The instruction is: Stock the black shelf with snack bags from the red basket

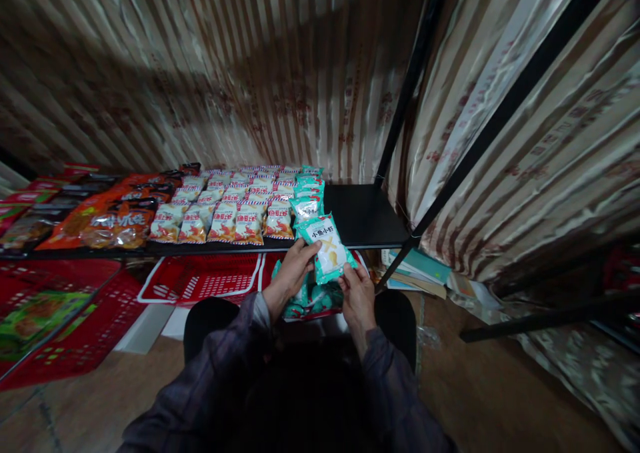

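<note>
Between my two hands is a teal and white snack bag (329, 250), tilted, its printed front facing up. My left hand (295, 270) grips its left edge with thumb and fingers. My right hand (357, 300) pinches its lower right corner. Just behind the bag, a row of matching teal bags (309, 206) lies on the black shelf (367, 216). More teal bags (323, 300) sit in a basket below my hands, partly hidden by the hands and the held bag.
White and red snack bags (237, 216) stand in rows left of the teal row, then orange snack bags (117, 223). Red baskets (200, 276) are under the shelf. Black posts (480, 133) rise at the right, by papers and books (420, 266) on the floor. A striped curtain (250, 73) hangs behind.
</note>
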The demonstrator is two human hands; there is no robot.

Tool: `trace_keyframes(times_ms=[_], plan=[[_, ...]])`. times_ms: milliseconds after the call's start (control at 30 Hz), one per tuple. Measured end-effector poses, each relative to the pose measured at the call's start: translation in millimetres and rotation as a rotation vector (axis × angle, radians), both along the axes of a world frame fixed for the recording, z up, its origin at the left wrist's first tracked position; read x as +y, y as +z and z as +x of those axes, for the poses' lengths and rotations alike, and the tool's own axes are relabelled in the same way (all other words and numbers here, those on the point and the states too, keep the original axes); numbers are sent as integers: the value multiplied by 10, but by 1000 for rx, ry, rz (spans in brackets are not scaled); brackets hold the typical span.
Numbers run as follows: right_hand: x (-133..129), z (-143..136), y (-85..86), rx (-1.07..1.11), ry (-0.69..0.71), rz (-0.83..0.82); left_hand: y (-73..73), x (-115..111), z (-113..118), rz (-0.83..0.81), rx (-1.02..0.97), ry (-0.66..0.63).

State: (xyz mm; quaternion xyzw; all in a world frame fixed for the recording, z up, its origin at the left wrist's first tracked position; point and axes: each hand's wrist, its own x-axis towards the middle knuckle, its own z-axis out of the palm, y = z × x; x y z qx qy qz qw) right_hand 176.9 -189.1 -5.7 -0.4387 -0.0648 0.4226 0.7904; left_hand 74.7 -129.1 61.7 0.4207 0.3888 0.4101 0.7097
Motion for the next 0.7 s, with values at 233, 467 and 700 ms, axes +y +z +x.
trace_keyframes(times_ms=[233, 467, 700], plan=[[-33, -4, 62, -43, -56, 49, -62, -5, 113, -7, -43, 98], [-134, -111, 123, -43, 65, 26, -121, 62, 154, 19, -121, 190], [-143, -176, 94, -173, 153, 21, -167, 39, 155, -8, -146, 195]])
